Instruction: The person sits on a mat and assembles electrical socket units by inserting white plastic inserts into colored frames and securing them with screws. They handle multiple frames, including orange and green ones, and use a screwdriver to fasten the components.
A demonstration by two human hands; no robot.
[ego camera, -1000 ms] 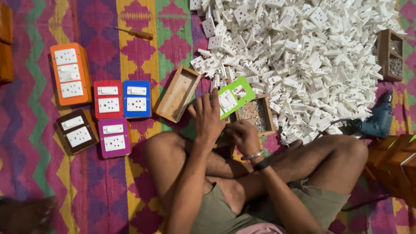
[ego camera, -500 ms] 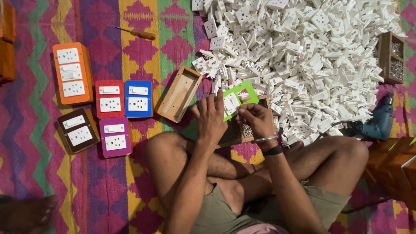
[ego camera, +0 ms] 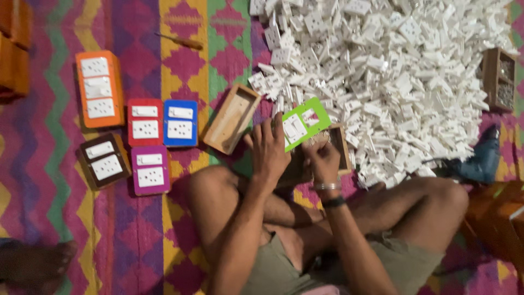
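I sit cross-legged on a patterned mat. My left hand (ego camera: 269, 148) holds a green plate (ego camera: 303, 123) with a white switch fitted in it, tilted over a small wooden box (ego camera: 339, 147) that rests by my legs. My right hand (ego camera: 322, 159) grips the plate's lower edge and the box beneath it; a bangle and a dark band circle that wrist. What lies inside the box is hidden by the plate and fingers.
A big heap of white switch and socket parts (ego camera: 393, 71) fills the upper right. An empty wooden box (ego camera: 232, 118) lies left of my hands. Finished orange (ego camera: 99, 89), red (ego camera: 144, 122), blue (ego camera: 180, 123), brown (ego camera: 103, 161) and purple (ego camera: 150, 170) boards lie left. A screwdriver (ego camera: 180, 41) and a drill (ego camera: 480, 161) are nearby.
My right hand has come up from my lap to the green plate and box. The plate has stayed over the box while my left hand keeps hold of it.
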